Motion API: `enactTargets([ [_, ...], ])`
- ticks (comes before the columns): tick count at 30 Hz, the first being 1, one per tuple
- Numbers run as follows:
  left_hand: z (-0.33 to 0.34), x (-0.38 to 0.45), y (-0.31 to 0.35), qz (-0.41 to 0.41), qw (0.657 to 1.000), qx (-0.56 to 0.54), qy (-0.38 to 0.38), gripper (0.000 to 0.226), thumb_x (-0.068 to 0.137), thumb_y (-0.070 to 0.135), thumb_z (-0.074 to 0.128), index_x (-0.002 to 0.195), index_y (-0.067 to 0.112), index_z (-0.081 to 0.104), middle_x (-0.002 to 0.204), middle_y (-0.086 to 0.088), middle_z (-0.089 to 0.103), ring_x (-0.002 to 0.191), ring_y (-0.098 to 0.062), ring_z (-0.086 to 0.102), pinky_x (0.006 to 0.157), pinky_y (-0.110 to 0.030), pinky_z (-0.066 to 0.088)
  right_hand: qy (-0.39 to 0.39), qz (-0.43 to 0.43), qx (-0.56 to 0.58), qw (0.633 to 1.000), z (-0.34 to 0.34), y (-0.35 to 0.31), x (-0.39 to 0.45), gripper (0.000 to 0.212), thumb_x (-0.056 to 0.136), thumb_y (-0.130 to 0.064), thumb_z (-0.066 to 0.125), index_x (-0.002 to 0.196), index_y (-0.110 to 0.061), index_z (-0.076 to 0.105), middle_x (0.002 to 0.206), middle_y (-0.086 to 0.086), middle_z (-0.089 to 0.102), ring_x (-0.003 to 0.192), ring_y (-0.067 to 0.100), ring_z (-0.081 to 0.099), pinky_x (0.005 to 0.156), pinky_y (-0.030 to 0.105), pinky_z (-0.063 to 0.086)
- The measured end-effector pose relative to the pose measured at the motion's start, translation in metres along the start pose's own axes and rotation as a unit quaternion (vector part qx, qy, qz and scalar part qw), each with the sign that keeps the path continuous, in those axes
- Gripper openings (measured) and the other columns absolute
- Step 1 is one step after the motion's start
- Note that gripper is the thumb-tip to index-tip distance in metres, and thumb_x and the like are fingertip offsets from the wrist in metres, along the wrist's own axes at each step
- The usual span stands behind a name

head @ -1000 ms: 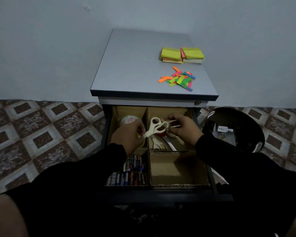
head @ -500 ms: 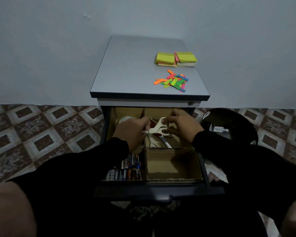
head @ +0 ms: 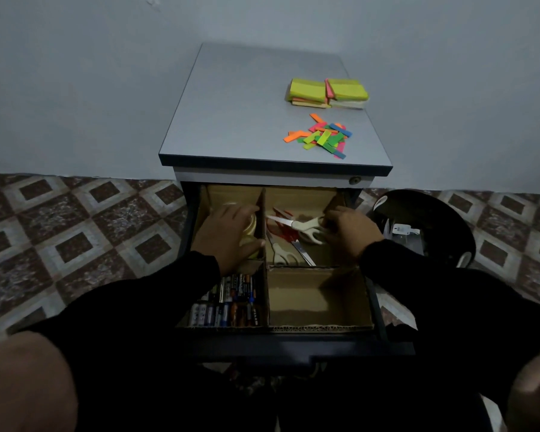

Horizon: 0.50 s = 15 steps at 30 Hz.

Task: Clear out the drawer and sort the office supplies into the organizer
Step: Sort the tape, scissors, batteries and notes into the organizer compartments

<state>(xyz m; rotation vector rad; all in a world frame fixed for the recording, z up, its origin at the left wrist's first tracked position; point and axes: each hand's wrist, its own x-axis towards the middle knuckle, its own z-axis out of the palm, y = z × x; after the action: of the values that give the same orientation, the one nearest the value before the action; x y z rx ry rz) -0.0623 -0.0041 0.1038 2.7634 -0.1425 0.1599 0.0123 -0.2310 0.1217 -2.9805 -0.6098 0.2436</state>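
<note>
A: Two hands in the open drawer [head: 293, 346], black sleeves. Nearest stuff first?

B: Cardboard organizer [head: 320, 327] sits inside the drawer, four compartments. At 7 o'clock, batteries [head: 228, 304] packed in rows. At 5 o'clock, bare cardboard compartment.

A: Left hand?

B: Left hand [head: 228, 235] is in the 11 o'clock compartment, fingers curled over a tape roll [head: 250, 229], grasping it from above. Roll mostly hidden under the hand.

A: Right hand?

B: Right hand [head: 349, 232] in the 1 o'clock compartment, grasping the handles of the cream scissors [head: 306, 227]. Blades point toward 9 o'clock, tip just at the center divider. Scissors lie over other pairs: red scissors [head: 282, 230] beneath, another cream-handled pair [head: 281, 257] nearer the camera.

A: Farther out?

B: Table top [head: 231, 120] above the drawer. Loose colored paper strips [head: 323, 137] at 1 o'clock on it, two sticky note pads [head: 328, 92] touching each other just beyond. Keyhole [head: 354, 180] on the front edge at right. Black bin [head: 424, 226] on the patterned floor at 3 o'clock, beside the drawer.
</note>
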Motion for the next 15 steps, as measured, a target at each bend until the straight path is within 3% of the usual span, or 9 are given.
enactTargets([
  [4, 0.013, -0.006, -0.021, -0.014, 0.999, 0.030, -0.026, 0.081, 0.072, 0.066, 0.033, 0.129, 0.011, 0.052, 0.131, -0.012, 0.054, 0.122, -0.032, 0.048, 0.103, -0.044, 0.037, -0.025, 0.037, -0.004, 0.999, 0.013, 0.003, 0.005, 0.033, 0.093, -0.035, 0.052, 0.113, -0.010, 0.054, 0.116, 0.012, 0.055, 0.105, 0.027, 0.053, 0.084, 0.033, 0.042],
  [15, 0.036, -0.010, -0.045, 0.001, 0.997, 0.069, -0.036, 0.097, 0.069, 0.079, 0.020, 0.145, 0.019, 0.031, 0.151, -0.004, 0.031, 0.141, -0.022, 0.023, 0.117, -0.045, 0.002, -0.082, 0.098, 0.036, 0.991, 0.042, -0.014, 0.027, 0.042, 0.089, -0.042, 0.056, 0.113, -0.007, 0.059, 0.114, 0.015, 0.060, 0.102, 0.031, 0.058, 0.082, 0.035, 0.047],
])
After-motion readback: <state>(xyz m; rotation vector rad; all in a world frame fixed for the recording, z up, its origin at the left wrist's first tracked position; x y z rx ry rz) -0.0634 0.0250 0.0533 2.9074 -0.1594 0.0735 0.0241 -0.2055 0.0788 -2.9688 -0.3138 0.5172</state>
